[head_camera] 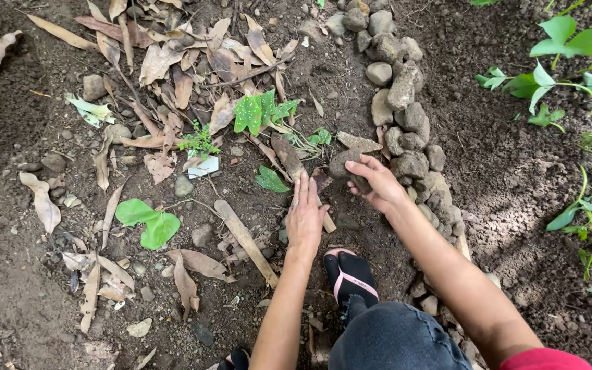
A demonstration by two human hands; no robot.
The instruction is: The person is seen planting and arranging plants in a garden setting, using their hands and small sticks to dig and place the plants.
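Note:
My right hand [377, 181] grips a grey-brown stone [346, 168] at the near end of a curving row of stones [405, 96] laid across bare soil. My left hand [305, 216] rests flat on the ground just left of that stone, fingers together and pointing away from me, lying over a small stick or dry leaf. A small green leaf [270, 179] lies just beyond its fingertips. My foot in a black sandal with a pink strap [349, 275] is planted below both hands, beside my knee in dark jeans [395, 339].
Dry brown leaves [173, 62] litter the soil at upper left. A spotted green plant [258, 109], a small fern seedling [199, 140] and a round-leaved seedling [146, 220] grow there. A white scrap [203, 166] lies near the fern. Leafy vines [556, 62] grow at right.

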